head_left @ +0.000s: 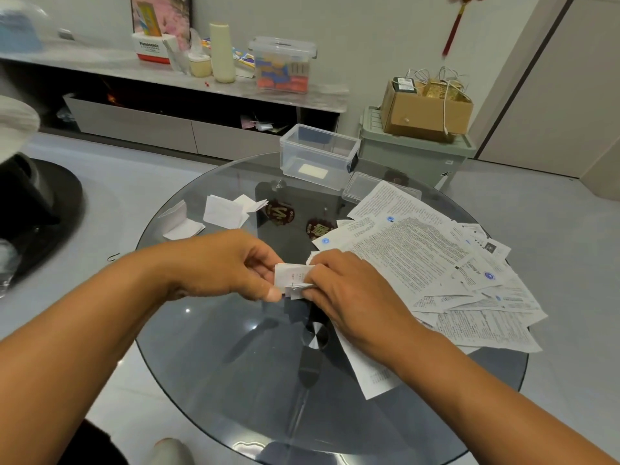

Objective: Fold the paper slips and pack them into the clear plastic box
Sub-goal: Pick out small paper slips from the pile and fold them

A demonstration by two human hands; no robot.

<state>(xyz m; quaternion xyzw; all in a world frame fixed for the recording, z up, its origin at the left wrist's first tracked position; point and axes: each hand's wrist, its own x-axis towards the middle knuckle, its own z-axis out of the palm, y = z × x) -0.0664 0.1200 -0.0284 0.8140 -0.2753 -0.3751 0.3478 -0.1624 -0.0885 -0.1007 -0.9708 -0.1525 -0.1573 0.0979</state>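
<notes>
I see both hands meeting over the middle of the round glass table (208, 364). My left hand (231, 266) pinches a small folded paper slip (291, 275) between curled fingers and thumb, and my right hand (349, 290) grips its other side, fingers bent round it. The clear plastic box (318, 156) stands open at the far edge, one slip inside. Unfolded sheets (436, 263) lie piled right; folded slips (221, 211) sit far left.
</notes>
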